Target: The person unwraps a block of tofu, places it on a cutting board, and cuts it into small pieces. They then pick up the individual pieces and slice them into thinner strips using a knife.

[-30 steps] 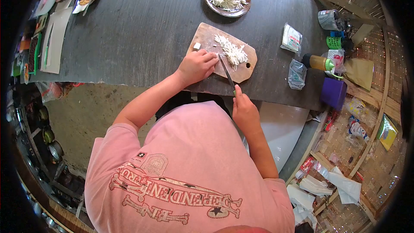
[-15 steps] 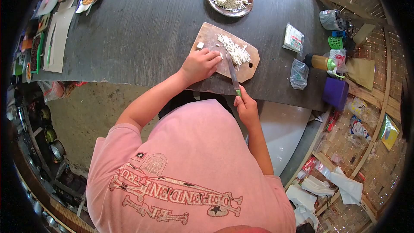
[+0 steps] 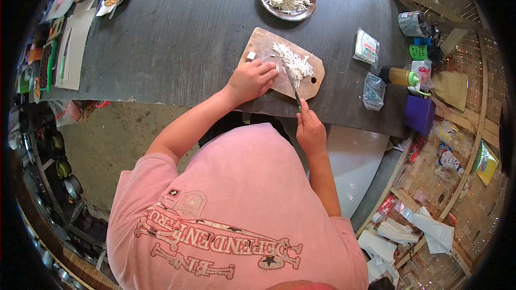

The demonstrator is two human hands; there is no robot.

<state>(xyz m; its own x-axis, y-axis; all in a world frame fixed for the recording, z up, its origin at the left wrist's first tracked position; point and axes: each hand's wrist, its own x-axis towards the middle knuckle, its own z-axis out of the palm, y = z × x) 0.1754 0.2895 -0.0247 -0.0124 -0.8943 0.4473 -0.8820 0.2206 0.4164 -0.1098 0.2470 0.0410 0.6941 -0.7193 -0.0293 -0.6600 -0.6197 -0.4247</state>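
My left hand [image 3: 251, 81] presses its bent fingers down on a white piece of food, mostly hidden beneath them, on the wooden cutting board [image 3: 262, 37]. In my right hand [image 3: 310, 129] is the handle of a knife [image 3: 292, 84], its blade slanting over the board just right of my left fingertips. Thin white strips [image 3: 296, 64] lie heaped on the board beyond the blade. A small white block [image 3: 251, 55] sits near the board's left edge, above my left knuckles.
Behind the board stands a brown plate [image 3: 291, 17] heaped with white strips. To the right are a plastic-wrapped packet [image 3: 366, 47], a clear plastic bag [image 3: 373, 92], a bottle [image 3: 399, 77] and a purple box [image 3: 419, 114]. A second knife [image 3: 65, 56] lies at far left.
My right hand has shifted slightly up and to the right, and the knife is turned a little, its handle now largely hidden. My left hand stays almost where it was.
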